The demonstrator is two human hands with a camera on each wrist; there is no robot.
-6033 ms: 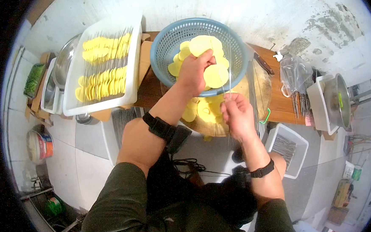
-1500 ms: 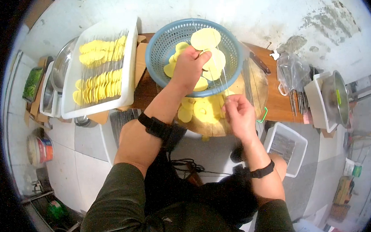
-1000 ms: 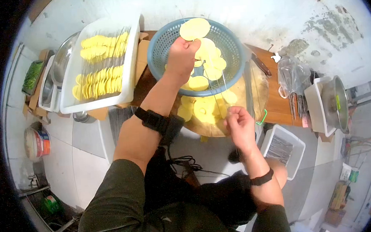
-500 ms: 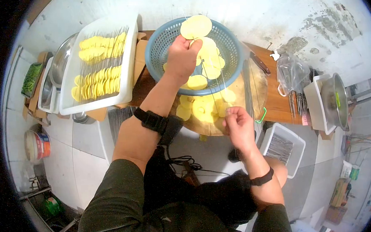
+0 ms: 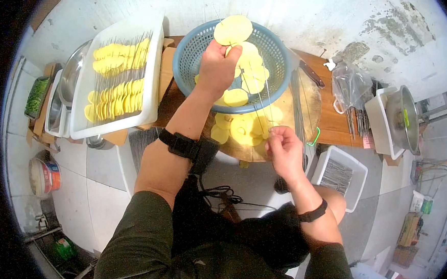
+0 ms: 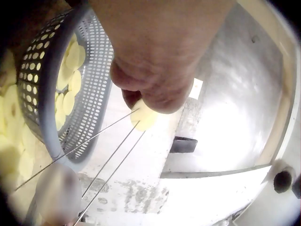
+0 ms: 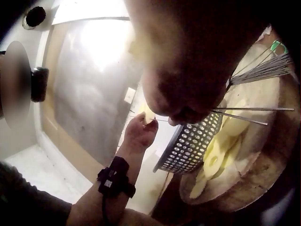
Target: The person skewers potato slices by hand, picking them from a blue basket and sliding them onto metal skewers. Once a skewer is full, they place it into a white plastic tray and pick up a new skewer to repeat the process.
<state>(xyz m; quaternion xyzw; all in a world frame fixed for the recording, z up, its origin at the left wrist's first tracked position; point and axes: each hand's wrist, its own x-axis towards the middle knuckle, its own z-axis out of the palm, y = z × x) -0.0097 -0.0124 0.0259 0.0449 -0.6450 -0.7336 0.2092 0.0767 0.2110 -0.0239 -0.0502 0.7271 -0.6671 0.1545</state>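
Observation:
My left hand [image 5: 228, 51] is raised over the blue plastic basket [image 5: 190, 57] and pinches a pale yellow potato slice [image 5: 233, 30] threaded on thin metal skewers [image 5: 254, 94]. My right hand [image 5: 273, 135] pinches the near ends of those skewers over the round wooden block [image 5: 311, 106], which carries more slices [image 5: 241, 131]. In the left wrist view the fingers [image 6: 155, 96] grip the slice [image 6: 145, 117] with three skewers [image 6: 110, 157] running down from it. The right wrist view shows the skewers [image 7: 254, 112] leaving the right hand toward the left hand [image 7: 141, 131] past the basket [image 7: 190, 143].
A white tray [image 5: 156, 87] of filled skewers lies at the left beside a metal bowl [image 5: 71, 77]. A skewer bundle [image 5: 298, 112] and a knife [image 5: 312, 73] lie on the block's side; a white bin [image 5: 356, 180] of skewers, a pot [image 5: 401, 121] and a plastic bag [image 5: 351, 88] stand right.
The left hand has risen from the basket and pushed the slice farther up the skewers. The right hand has drawn slightly back toward the body, still pinching the skewer ends.

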